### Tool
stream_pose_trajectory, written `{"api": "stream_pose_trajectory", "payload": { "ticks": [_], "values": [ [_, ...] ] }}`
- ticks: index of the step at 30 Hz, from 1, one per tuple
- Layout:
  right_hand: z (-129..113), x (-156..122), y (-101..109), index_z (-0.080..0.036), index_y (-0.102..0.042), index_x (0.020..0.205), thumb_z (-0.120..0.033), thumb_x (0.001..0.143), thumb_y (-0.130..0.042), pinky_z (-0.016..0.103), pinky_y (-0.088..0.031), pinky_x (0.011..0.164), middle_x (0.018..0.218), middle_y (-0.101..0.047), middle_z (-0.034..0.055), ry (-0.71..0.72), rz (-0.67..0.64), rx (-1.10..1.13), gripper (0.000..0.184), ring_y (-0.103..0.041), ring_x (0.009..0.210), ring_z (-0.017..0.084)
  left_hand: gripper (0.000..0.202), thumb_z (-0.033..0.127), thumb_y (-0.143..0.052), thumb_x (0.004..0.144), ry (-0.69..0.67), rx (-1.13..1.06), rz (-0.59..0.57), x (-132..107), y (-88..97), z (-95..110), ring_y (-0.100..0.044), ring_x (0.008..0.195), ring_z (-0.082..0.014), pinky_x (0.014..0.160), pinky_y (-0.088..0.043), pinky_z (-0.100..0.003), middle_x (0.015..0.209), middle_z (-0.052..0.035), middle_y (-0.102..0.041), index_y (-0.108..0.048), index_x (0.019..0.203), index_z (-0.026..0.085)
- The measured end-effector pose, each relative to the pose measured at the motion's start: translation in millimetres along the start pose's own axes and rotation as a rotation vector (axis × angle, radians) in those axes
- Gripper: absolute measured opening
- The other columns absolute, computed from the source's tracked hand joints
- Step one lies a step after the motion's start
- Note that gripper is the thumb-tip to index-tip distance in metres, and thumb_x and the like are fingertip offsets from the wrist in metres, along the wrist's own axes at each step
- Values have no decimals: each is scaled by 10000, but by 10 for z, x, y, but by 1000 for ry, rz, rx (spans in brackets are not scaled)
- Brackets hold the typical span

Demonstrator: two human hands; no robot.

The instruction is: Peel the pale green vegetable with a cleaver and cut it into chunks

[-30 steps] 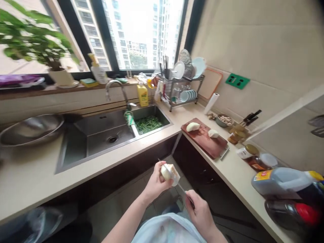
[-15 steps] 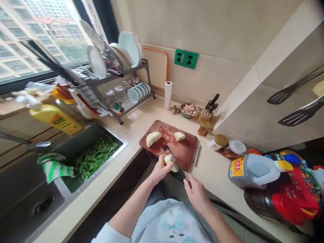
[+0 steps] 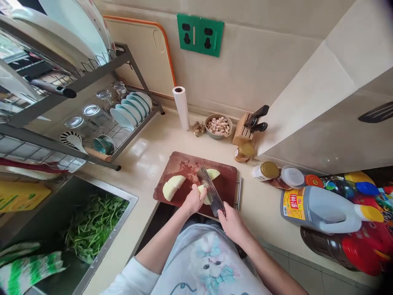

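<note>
From the head camera, at the centre of the frame, the left hand [image 3: 194, 199] sits curled on a pale peeled wedge [image 3: 200, 189], holding it down on a reddish-brown cutting board [image 3: 229, 190]. The right hand [image 3: 233, 223] is closed around a wide kitchen knife [image 3: 212, 190], its blade standing in the wedge just beside the left hand. Two cut pieces [image 3: 172, 186] lie at the board's left, and another piece [image 3: 213, 173] at its upper edge. Lower left, leafy greens [image 3: 95, 227] fill the sink [image 3: 123, 196]
</note>
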State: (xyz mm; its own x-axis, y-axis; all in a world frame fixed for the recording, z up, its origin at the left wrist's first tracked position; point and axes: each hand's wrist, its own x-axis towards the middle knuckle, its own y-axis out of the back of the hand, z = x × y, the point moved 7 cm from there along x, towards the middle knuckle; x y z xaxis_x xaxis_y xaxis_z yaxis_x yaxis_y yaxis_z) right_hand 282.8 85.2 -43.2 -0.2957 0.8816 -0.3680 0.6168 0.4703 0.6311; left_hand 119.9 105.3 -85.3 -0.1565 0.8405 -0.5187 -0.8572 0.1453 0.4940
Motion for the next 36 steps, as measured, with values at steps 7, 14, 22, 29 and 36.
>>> {"api": "stream_pose_trajectory", "payload": {
  "ticks": [7, 14, 22, 29, 36],
  "values": [
    [65, 129, 92, -177, -515, 817, -165, 855, -413, 222, -350, 561, 696, -626, 23, 11, -109, 7, 110, -557, 606, 127, 370, 552, -265, 868, 50, 272, 77, -18, -39, 96, -646, 745, -286, 645, -414, -331, 809, -159, -657, -327, 926, 191],
    [160, 33, 265, -196, -494, 785, -162, 855, -410, 222, -324, 554, 703, -624, 14, 26, -165, -14, 115, -566, 632, 132, 367, 551, -290, 869, 75, 291, 90, 16, -84, 104, -648, 806, -294, 669, -417, -336, 855, -176, -659, -314, 938, 191],
    [110, 60, 154, -190, -498, 832, -167, 865, -398, 234, -288, 551, 733, -642, 34, 47, -139, -128, 108, -581, 645, 139, 288, 487, -290, 887, 99, 320, 97, -30, -61, 207, -643, 790, -276, 683, -418, -338, 834, -159, -655, -302, 904, 200],
    [46, 159, 119, -193, -505, 846, -178, 864, -382, 256, -263, 549, 748, -660, 57, 49, -141, -155, 125, -603, 671, 170, 329, 522, -272, 875, 76, 309, 94, -14, -67, 156, -636, 770, -287, 682, -422, -357, 808, -156, -646, -304, 909, 196],
    [-14, 259, 83, -180, -519, 901, -182, 865, -379, 255, -292, 563, 777, -667, 80, 57, -156, -143, 144, -614, 696, 186, 320, 517, -266, 875, 72, 300, 93, 7, -80, 122, -637, 782, -278, 680, -431, -352, 839, -152, -643, -286, 911, 199]
  ]
}}
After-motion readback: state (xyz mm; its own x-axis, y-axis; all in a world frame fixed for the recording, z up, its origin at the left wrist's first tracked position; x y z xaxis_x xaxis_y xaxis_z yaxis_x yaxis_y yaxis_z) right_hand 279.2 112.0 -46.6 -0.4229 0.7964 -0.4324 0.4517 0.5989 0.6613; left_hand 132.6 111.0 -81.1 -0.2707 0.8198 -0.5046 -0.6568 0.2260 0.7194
